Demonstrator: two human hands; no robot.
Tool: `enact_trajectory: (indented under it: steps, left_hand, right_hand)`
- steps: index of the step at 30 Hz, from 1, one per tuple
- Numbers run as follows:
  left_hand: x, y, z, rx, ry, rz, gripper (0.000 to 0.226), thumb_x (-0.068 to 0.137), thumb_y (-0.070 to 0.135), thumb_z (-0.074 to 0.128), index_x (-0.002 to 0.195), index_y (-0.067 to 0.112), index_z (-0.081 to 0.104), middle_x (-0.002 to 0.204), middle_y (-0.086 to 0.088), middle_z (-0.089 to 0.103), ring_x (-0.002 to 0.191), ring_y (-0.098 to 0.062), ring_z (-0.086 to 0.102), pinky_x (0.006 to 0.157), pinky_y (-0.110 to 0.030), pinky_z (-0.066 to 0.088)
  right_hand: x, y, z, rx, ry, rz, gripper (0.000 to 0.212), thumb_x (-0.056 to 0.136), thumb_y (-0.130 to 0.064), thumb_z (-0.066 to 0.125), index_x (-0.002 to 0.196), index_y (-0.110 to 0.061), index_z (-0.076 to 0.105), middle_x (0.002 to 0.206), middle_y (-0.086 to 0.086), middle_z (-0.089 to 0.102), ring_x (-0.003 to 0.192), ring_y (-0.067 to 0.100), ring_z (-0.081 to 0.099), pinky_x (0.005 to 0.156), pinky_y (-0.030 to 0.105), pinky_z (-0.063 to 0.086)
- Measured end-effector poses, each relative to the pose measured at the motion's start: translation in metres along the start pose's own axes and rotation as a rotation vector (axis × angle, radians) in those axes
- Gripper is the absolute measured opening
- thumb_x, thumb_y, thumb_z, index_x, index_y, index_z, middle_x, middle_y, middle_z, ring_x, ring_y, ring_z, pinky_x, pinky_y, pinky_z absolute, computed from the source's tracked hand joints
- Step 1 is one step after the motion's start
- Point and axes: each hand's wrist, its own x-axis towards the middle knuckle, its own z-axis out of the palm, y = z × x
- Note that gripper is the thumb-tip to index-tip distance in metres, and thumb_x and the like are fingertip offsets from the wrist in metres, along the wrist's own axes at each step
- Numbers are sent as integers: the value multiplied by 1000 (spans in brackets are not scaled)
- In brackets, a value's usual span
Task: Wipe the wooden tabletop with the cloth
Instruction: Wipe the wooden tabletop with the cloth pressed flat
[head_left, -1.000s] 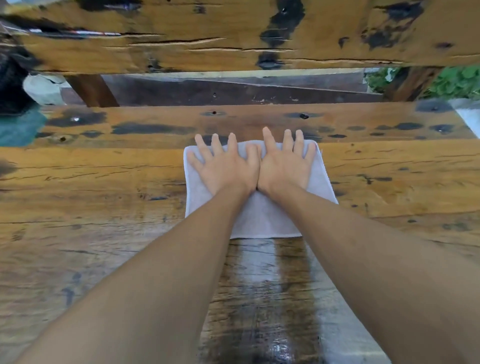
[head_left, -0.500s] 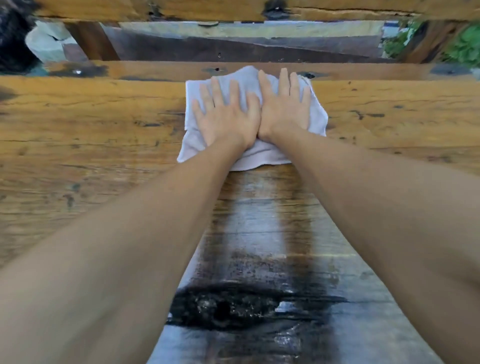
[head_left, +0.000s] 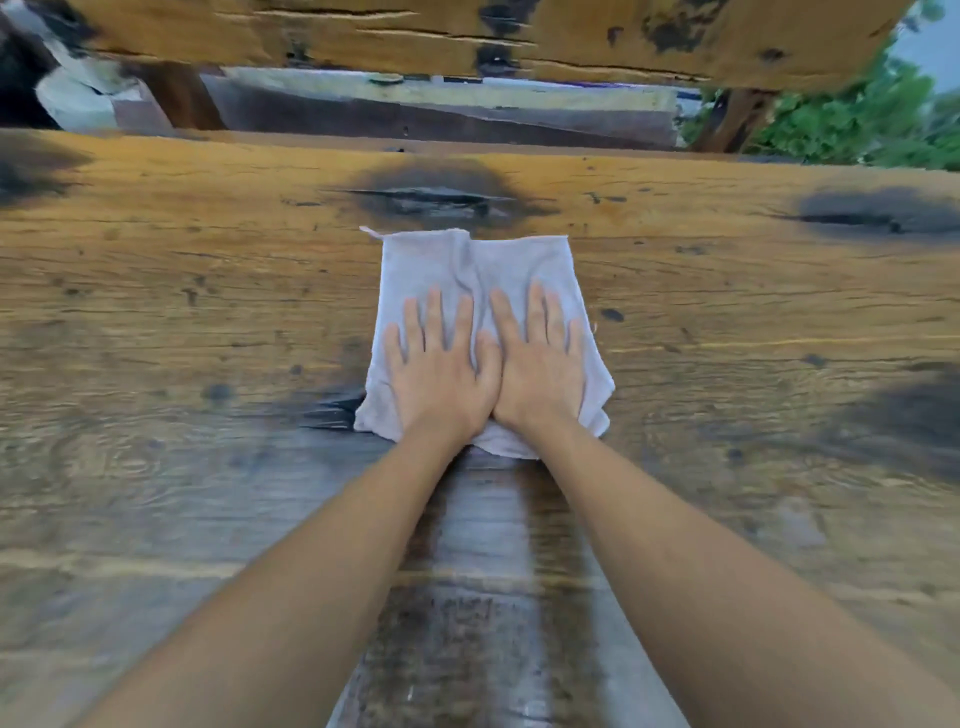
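Observation:
A pale grey cloth (head_left: 519, 265) lies spread on the wooden tabletop (head_left: 208, 291), in the middle of the head view. My left hand (head_left: 441, 374) and my right hand (head_left: 540, 369) rest flat on the near half of the cloth, side by side, thumbs touching, fingers spread and pointing away from me. Neither hand grips the fabric; both palms press down on it. The cloth's far half lies wrinkled beyond my fingertips. A dark wet streak (head_left: 488, 571) runs on the wood from the cloth back toward me, between my forearms.
A dark cracked knot (head_left: 436, 195) sits just beyond the cloth, near the table's far edge (head_left: 519, 150). Past a gap stands another worn wooden slab (head_left: 467, 31). Green plants (head_left: 857, 119) grow at the back right. More dark stains mark the table's right side (head_left: 878, 213).
Both hands first pushed the cloth out to the table's far edge, then drew it back toward me. My palms now sit on its near half, and the wet streak has grown longer.

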Motion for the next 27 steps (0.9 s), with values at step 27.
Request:
enact_trajectory:
  steps: [27]
  left_hand:
    - [-482,1,-39,-71,-231,-56,67,99,58,13,147,25,47,157,-5,37,147,-25,32,116,-49,24]
  right_hand:
    - [-483,12,-13,77,-68,281,66,90,-44,35,151,-21,43,157,13,38,151,20,20,115,44,20]
